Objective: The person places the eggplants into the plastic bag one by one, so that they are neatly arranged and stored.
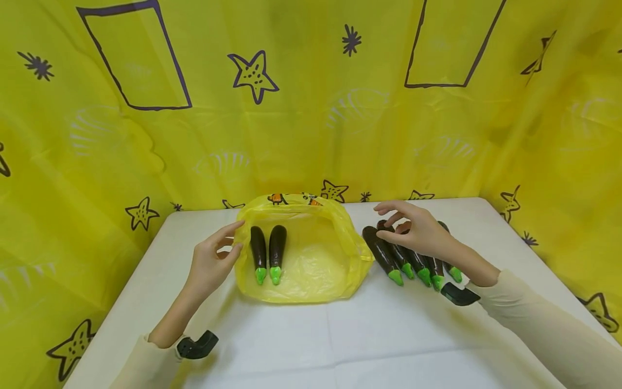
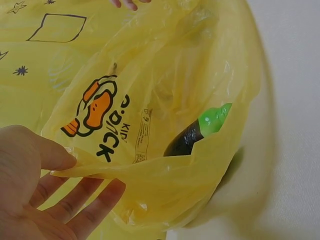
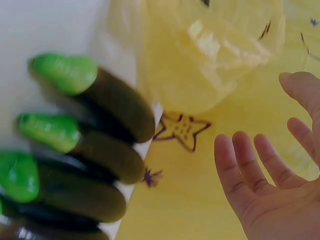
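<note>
A yellow bag [image 1: 318, 256] is spread on the white counter [image 1: 272, 346], its mouth held wide toward the viewer. Inside its left part, two dark eggplants [image 1: 277, 246] are laid side by side, their green caps [image 1: 276, 274] pointed toward the person. To the right of the bag, five more eggplants [image 1: 381, 254] are lined up in a close row, caps likewise toward the person; whether the nearest one is touched by the bag cannot be told.

At the left edge of the bag, the rim [image 2: 130, 165] is pinched by the left hand [image 1: 211, 259], thumb on one side of the film and fingers on the other. To the right of the bag, the right hand [image 1: 418, 229] is poised over the row, fingers spread and gently bent, with nothing held.

The film is judged thin, limp and very light, easily collapsed or torn if tugged, so it is best gripped lightly by the rim. The eggplants, by their hard shine, are probably firm and smooth, likely imitation and fairly light, and apt to roll or slip if only the rounded end is pinched. A hold across the middle of the dark body should be the surest; among those packed together, the one closest to the bag is judged the easiest to be reached around, its bag-facing side being free of neighbours.
</note>
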Tool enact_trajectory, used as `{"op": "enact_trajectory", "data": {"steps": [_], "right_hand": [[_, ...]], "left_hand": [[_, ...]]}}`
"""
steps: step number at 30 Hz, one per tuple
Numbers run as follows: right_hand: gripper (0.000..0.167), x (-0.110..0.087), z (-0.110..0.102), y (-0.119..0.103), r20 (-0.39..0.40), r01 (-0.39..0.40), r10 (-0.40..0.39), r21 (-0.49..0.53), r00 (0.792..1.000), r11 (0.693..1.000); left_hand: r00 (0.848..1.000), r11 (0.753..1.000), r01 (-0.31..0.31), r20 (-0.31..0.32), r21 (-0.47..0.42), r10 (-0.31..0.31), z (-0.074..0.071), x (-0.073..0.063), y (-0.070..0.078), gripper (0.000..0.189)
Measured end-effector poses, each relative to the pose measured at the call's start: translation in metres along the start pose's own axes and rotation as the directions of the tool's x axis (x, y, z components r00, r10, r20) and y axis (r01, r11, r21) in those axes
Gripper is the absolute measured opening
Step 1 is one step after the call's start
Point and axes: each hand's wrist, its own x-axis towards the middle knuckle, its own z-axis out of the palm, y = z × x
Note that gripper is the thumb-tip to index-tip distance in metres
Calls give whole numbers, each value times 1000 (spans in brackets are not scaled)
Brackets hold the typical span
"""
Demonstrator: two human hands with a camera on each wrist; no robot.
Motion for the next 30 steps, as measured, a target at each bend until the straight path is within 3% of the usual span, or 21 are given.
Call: {"op": "enact_trajectory", "data": {"steps": [12, 30], "right_hand": [[51, -13, -23, 32, -60, -130, 125, -103, 990, 986], [56, -40, -61, 75, -27, -282, 282, -202, 959, 938]], "left_hand": [[1000, 1000, 14, 3, 4, -14, -1, 1, 0, 51], [1000, 1000, 8, 8, -18, -8, -1, 1, -1, 50]]}}
